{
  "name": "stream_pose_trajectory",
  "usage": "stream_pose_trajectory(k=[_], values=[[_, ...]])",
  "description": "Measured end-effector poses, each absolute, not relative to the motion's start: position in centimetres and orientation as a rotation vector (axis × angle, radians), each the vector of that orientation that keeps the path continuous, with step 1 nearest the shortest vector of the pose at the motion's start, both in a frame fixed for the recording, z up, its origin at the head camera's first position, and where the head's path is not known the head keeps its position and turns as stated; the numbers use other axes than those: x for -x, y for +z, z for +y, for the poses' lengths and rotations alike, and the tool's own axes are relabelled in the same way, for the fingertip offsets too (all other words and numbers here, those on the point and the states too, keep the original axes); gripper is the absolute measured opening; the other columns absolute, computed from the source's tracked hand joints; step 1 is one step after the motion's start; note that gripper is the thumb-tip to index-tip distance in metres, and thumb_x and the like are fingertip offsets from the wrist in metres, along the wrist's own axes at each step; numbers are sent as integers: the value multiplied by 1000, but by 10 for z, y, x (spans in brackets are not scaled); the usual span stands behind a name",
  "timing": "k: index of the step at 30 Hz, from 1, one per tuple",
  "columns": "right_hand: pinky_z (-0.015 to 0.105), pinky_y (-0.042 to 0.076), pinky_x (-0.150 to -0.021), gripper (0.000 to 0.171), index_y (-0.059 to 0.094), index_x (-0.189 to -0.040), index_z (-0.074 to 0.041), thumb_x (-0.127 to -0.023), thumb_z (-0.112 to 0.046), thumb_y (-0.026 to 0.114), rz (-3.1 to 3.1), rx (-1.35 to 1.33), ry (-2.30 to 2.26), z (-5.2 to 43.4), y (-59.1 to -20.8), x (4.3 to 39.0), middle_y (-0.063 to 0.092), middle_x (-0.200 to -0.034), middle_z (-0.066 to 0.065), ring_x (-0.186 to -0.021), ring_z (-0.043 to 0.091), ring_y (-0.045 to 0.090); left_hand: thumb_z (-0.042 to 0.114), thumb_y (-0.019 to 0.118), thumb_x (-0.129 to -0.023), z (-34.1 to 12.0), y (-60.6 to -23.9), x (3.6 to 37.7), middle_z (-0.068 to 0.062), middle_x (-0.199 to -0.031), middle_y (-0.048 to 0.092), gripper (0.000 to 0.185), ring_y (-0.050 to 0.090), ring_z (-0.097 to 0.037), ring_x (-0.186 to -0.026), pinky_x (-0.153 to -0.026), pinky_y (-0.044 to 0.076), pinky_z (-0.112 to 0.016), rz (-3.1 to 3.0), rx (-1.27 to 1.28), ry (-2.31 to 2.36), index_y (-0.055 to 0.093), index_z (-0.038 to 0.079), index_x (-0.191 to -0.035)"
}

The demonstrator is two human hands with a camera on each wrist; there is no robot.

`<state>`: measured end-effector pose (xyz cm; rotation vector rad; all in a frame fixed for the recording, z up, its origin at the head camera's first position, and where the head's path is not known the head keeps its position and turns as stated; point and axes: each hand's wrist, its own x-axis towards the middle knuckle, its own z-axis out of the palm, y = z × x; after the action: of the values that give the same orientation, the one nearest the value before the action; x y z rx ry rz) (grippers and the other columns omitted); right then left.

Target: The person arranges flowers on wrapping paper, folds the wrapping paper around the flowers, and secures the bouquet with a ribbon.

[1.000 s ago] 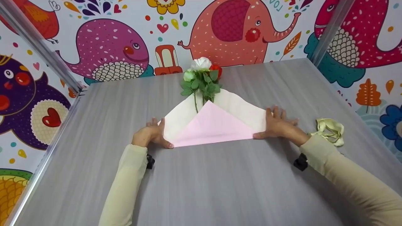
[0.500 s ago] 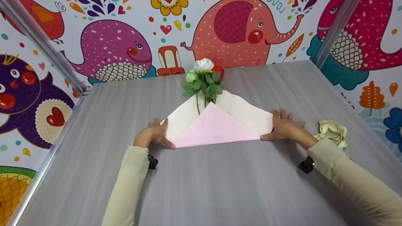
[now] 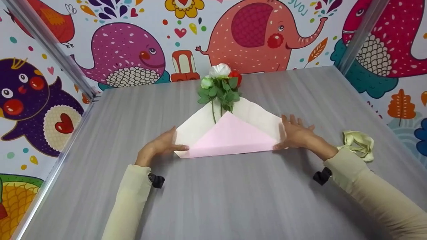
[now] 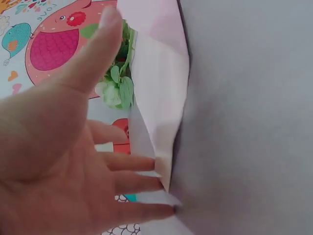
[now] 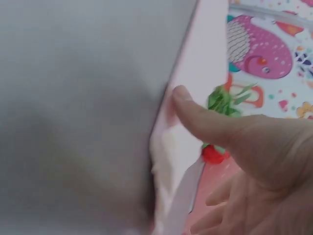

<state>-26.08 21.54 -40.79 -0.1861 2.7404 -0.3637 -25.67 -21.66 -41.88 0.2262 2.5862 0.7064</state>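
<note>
Folded pink-and-cream paper on desk, between left hand and right hand. Hands well apart, fingers extended rather than gripping. Left at paper's left end, fingers by the corner; right at opposite end, thumb touching pink face. Flowers at far side, stems running behind pink peak.

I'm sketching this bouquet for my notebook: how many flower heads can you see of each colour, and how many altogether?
White flower head: 1
Pale green flower head: 1
Red flower head: 1
Total in view: 3
</note>
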Motion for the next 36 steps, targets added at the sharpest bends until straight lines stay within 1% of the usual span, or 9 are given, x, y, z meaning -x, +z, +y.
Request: stream_pose_trajectory(k=[4,8,11,15,19,24,27,32,36], values=[[85,6,-105,122,3,-159,3,-80,-52,79,2750,271,-472,194,-407,257,1,-162,37,-148,59,5,38,68,-94,-212,-417,256,-33,-160,23,96,26,-45,-150,-122,24,-55,2659,-47,852,12,-11,-155],[81,1,-110,119,3,-160,-1,-82,-51,78,2743,309,-552,170,-415,254,-3,-165,30,-152,53,1,31,62,-98,-211,-415,259,-34,-149,43,78,47,-44,-137,-114,39,-51,2689,199,1134,24,-8,-154],[79,0,-112,116,4,-160,-2,-84,-50,77,2751,328,-577,156,-422,255,-4,-166,27,-153,50,0,29,60,-99,-213,-413,259,-31,-143,49,71,55,-39,-127,-107,45,-46,2637,366,1360,29,-5,-153],[79,0,-112,114,4,-160,-2,-86,-50,75,2761,345,-569,143,-429,259,-4,-167,26,-153,49,-1,28,59,-100,-219,-410,256,-26,-134,56,67,68,-21,-94,-85,57,-31,2453,473,1604,32,-5,-151],[80,1,-111,111,6,-160,-1,-87,-49,74,2760,353,-556,133,-435,263,-3,-166,28,-153,50,-1,25,63,-98,-222,-412,250,-14,-107,64,67,67,-9,-66,-63,59,-22,2271,479,1728,34,-8,-148],[79,0,-112,107,8,-161,-3,-87,-43,75,2786,421,-586,122,-435,258,-3,-167,26,-154,49,-1,19,69,-94,-217,-418,244,-8,-86,69,61,71,-14,-66,-63,61,-29,2221,445,1760,40,-11,-139],[77,0,-113,95,15,-161,-8,-91,-36,73,2809,586,-606,116,-433,251,0,-168,22,-154,47,-1,15,67,-95,-217,-423,242,-9,-83,69,58,73,-16,-67,-64,61,-32,2168,458,1833,39,-12,-137],[75,3,-115,63,32,-158,-15,-101,-23,59,2734,950,-542,113,-434,247,10,-169,15,-155,45,4,13,53,-101,-218,-432,236,-9,-79,67,48,72,-17,-62,-62,61,-31,2084,513,1913,36,-13,-138],[75,3,-116,58,29,-159,-19,-105,-29,50,2668,1076,-434,112,-439,249,7,-170,13,-155,43,2,18,52,-102,-216,-438,229,-11,-84,67,45,72,-18,-64,-64,61,-31,2058,490,1857,38,-10,-134]])
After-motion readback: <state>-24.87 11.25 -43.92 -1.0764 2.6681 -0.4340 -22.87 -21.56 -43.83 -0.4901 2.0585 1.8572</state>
